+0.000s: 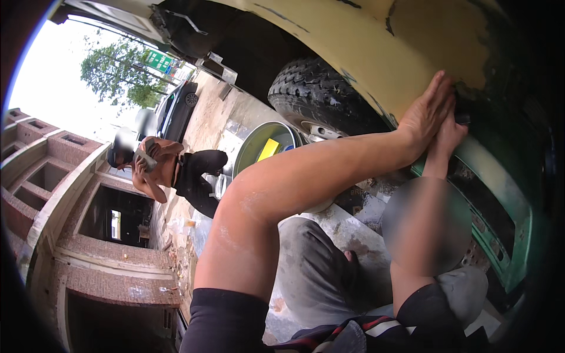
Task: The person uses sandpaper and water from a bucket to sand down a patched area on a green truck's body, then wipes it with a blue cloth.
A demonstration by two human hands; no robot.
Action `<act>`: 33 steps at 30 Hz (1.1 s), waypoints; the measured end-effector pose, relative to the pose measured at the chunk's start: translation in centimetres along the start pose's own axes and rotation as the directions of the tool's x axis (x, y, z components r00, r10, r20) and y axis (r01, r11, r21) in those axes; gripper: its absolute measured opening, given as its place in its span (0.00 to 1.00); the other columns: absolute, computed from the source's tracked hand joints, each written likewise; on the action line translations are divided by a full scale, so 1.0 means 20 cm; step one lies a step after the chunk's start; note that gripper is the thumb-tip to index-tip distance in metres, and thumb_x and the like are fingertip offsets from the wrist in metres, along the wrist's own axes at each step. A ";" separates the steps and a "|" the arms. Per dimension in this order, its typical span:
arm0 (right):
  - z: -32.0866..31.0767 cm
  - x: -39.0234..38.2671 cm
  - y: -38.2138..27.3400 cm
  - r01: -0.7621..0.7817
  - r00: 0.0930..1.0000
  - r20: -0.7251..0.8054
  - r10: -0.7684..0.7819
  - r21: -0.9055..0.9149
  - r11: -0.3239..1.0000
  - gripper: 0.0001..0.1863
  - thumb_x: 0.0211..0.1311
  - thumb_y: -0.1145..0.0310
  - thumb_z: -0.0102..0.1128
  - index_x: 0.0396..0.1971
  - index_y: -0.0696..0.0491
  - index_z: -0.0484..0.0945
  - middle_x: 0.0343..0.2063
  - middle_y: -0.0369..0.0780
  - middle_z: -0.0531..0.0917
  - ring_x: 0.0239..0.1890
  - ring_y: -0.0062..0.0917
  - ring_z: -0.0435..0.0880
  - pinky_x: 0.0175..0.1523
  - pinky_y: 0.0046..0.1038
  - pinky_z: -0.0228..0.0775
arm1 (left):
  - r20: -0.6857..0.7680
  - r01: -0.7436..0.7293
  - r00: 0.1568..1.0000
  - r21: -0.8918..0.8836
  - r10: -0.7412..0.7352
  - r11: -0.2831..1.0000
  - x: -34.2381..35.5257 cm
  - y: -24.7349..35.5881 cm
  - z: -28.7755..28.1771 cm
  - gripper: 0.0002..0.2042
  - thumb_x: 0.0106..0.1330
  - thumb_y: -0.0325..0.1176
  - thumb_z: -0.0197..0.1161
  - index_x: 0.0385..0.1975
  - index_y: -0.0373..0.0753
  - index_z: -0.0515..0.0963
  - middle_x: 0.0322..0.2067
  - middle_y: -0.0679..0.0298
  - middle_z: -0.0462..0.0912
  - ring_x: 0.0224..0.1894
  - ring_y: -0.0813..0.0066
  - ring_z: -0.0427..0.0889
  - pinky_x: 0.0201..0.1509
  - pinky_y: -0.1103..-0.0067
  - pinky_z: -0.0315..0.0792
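My left hand [427, 115] lies with long, flat fingers on the vehicle's body panel [365, 41], which is pale yellow with dark scuffed patches and green lower down. Just beneath it, overlapping, my right hand [447, 136] has its fingers curled on a small dark piece [463, 119] against the panel, mostly hidden by the hands. A green slotted bumper piece [518, 241] runs below them. Behind my left forearm are a black tyre [306, 91] and a round bucket [247, 153] with a yellow item [269, 149] in it. Part of my right forearm is blurred.
At the left a shirtless co-worker [165, 182] in black trousers crouches, holding a grey object [145, 157] in both hands. Beyond are a parked dark car [176, 115], a tree, a green sign and brick buildings [100, 253]. My bent knee [306, 259] is below my arms.
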State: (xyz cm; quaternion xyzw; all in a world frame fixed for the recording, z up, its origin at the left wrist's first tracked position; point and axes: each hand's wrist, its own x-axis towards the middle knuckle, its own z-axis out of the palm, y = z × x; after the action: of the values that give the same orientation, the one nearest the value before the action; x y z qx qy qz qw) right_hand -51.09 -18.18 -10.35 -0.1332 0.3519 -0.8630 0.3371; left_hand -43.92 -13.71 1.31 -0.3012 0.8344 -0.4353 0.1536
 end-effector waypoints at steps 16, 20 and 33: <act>0.05 -0.09 -0.11 0.103 0.975 -0.199 -0.097 0.023 0.994 0.06 0.69 0.74 0.62 0.38 0.62 0.80 0.33 0.43 0.89 0.35 0.25 0.88 0.41 0.28 0.78 | 0.042 -0.122 0.992 0.019 0.121 0.992 0.05 -0.01 0.01 0.51 0.58 0.62 0.64 0.78 0.41 0.53 0.78 0.65 0.53 0.82 0.58 0.39 0.80 0.42 0.25; 0.10 -0.16 -0.03 0.087 0.992 -0.085 -0.095 -0.094 0.992 0.06 0.66 0.75 0.63 0.37 0.62 0.80 0.30 0.45 0.88 0.32 0.25 0.87 0.39 0.29 0.77 | 0.155 -0.117 0.981 -0.015 0.118 0.993 -0.05 -0.11 -0.04 0.50 0.60 0.62 0.63 0.78 0.41 0.52 0.79 0.65 0.52 0.82 0.61 0.39 0.80 0.43 0.25; 0.08 -0.11 -0.08 0.116 0.974 -0.198 -0.114 0.000 0.993 0.08 0.66 0.72 0.65 0.37 0.62 0.81 0.30 0.47 0.88 0.32 0.28 0.88 0.39 0.29 0.77 | 0.120 -0.135 0.984 -0.012 0.135 0.991 0.02 -0.06 -0.02 0.51 0.58 0.59 0.64 0.78 0.39 0.52 0.78 0.62 0.54 0.82 0.62 0.40 0.80 0.43 0.26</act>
State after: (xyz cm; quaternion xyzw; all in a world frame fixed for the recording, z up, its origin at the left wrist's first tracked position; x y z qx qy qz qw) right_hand -49.50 -16.72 -8.14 -0.0652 0.3703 -0.8921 0.2508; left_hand -43.89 -14.22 2.50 -0.2699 0.8431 -0.4032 0.2321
